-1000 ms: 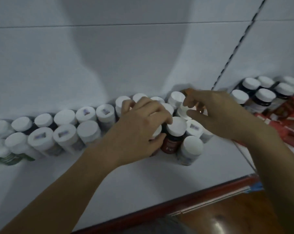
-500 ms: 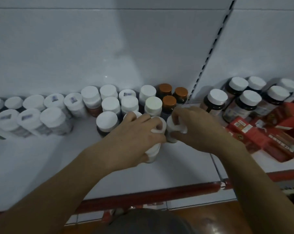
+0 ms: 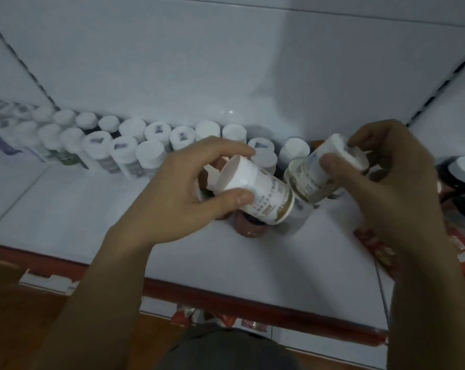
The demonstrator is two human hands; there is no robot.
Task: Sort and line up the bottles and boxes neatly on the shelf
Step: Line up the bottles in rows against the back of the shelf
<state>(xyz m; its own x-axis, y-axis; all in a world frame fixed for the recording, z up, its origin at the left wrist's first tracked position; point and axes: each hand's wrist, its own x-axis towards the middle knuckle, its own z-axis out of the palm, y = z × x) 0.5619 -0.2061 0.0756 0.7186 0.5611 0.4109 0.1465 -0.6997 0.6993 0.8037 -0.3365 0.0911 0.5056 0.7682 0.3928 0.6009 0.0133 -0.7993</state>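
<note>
The left hand (image 3: 178,198) held a white-capped bottle (image 3: 263,198) tipped on its side, with its grip pinching the cap between thumb and curled fingers. The right hand (image 3: 386,182) held a second bottle (image 3: 314,177) the same way, thumb on the label and fingers round the cap. Both bottles hung tilted over the shelf (image 3: 92,209) toward its back edge and right of the middle. Their bases were almost touching.

The step in hand appeared to be carrying this matching pair to its place. To do it well, each bottle should have been turned upright before it came down, so that the base met the shelf flat rather than on its rim. A pinch on the cap alone lets a bottle swing, so a lower hold on the body would have steadied it.

A double row of white-capped bottles (image 3: 151,145) ran along the back edge to the left. The pair looked best set beside bottles of its own kind, labels forward and caps level with that row.

A brown-capped bottle (image 3: 248,228) stood just beneath the left hand and could easily have been knocked over. The red boxes (image 3: 370,239) lay close by the right wrist and needed the same care.
</note>
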